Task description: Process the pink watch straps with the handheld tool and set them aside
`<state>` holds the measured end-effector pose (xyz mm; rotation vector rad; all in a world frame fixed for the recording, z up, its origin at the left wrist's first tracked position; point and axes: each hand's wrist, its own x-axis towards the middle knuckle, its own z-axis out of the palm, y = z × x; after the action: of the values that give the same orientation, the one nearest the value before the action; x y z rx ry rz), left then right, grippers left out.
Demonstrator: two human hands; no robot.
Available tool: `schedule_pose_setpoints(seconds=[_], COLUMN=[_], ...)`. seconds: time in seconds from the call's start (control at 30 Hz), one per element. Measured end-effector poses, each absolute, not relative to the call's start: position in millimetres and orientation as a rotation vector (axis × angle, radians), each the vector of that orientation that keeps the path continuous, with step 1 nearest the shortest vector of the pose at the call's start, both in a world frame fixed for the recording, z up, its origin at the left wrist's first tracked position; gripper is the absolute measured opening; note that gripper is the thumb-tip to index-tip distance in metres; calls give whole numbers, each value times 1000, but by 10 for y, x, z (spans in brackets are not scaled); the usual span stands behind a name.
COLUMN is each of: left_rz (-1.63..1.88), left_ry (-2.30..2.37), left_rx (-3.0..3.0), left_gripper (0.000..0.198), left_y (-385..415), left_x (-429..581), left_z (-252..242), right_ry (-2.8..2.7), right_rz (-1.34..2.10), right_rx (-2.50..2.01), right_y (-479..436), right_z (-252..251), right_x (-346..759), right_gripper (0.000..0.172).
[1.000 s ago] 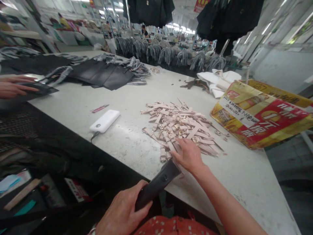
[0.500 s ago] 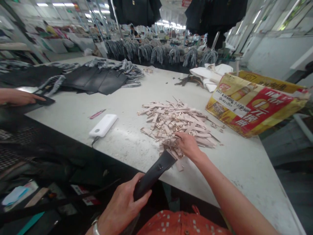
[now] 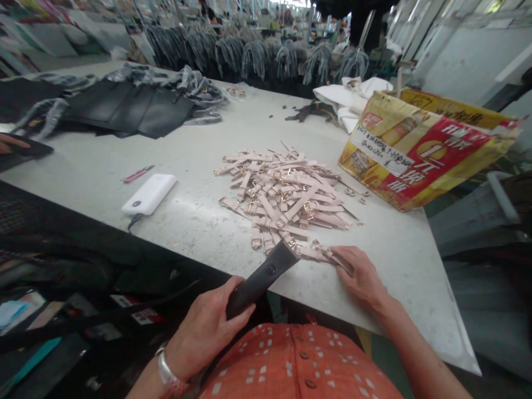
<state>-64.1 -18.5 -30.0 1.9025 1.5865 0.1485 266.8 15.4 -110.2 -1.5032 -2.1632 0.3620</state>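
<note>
My left hand (image 3: 208,318) is wrapped round a folded black leather piece (image 3: 266,271) with a small metal fitting near its far end. The piece slants up over the table's near edge. My right hand (image 3: 362,277) pinches a pale pink buckle strap (image 3: 341,260) at the near right of a heap. Whether it grips one strap or more, I cannot tell. The heap of pale pink straps with gold-coloured buckles (image 3: 286,194) lies just beyond both hands. The leather's far end overlaps the heap's near edge in view.
A white power bank (image 3: 149,194) with a cable and a pink-handled tool (image 3: 139,173) lie left. Black leather bags (image 3: 133,108) cover the back left. A yellow-red carton (image 3: 399,149) stands right. Another person's hand (image 3: 10,145) rests at the far left on black material.
My right hand has drawn back from the heap toward the right and me, bringing a strap with it. My left hand still holds the black leather piece. The camera view has tilted down.
</note>
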Motion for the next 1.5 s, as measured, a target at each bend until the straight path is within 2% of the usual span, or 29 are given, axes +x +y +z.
schedule_pose_setpoints(seconds=[0.37, 0.63, 0.9, 1.1, 1.5], left_rz=[62, 56, -30, -136, -195], left_ry=[1598, 1582, 1503, 1469, 1398], left_rx=[1958, 1951, 1980, 2075, 2085], left_gripper=[19, 21, 24, 27, 34], left_y=[-166, -180, -226, -234, -195], left_x=[-431, -468, -510, -473, -433], left_z=[-286, -275, -264, -289, -212], right_ry=[-1988, -1794, -1976, -1992, -2108], right_rz=[371, 477, 595, 517, 621], right_rx=[-1718, -1444, -1375, -1309, -1308], right_y=[382, 125, -208, -168, -140], right_z=[-1073, -839, -1080, -1087, -1017], right_x=[2407, 2349, 2249, 2266, 2305], right_gripper=[19, 20, 9, 10, 24])
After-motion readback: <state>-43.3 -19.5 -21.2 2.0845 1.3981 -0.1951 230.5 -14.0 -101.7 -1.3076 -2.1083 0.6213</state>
